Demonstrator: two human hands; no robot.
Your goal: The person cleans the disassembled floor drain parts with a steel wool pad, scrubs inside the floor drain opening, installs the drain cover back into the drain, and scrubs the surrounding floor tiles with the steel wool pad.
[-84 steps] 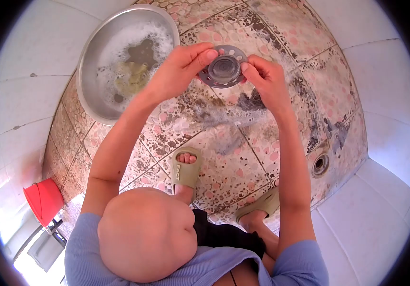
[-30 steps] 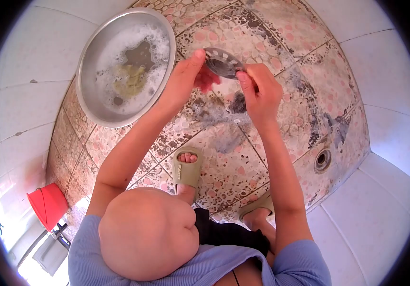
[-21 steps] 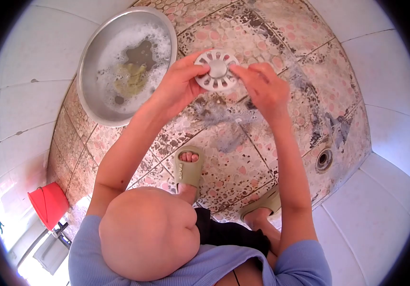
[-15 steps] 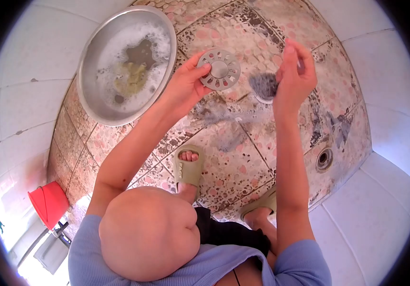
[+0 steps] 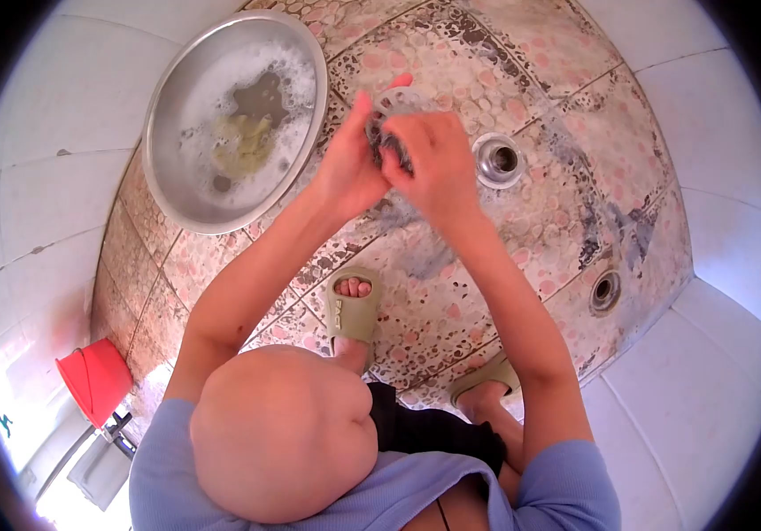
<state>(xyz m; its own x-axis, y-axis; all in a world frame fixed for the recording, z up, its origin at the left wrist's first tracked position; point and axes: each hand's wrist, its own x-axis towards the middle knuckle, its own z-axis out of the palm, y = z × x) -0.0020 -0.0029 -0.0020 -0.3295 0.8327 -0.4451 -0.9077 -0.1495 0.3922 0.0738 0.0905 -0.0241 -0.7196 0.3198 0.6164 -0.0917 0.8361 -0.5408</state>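
Fingers: curling right hand [image 5: 438,165] closed about dark grey, fuzzy scourer [image 5: 391,143]; cupping left hand [image 5: 349,168], thumb and fingers parted, around round grey metal disc [image 5: 402,100] towards twelve o'clock in view. Judging rubbing as under way; not managing to gauge what is left, with disc mostly hidden behind right hand. From disc, noting silver flanged metal fitting [image 5: 486,170] lying at three o'clock, round metal-rimmed floor drain [image 5: 599,303] at four, foamy oval steel basin [image 5: 166,124] at nine, red bucket [image 5: 95,380] at eight.
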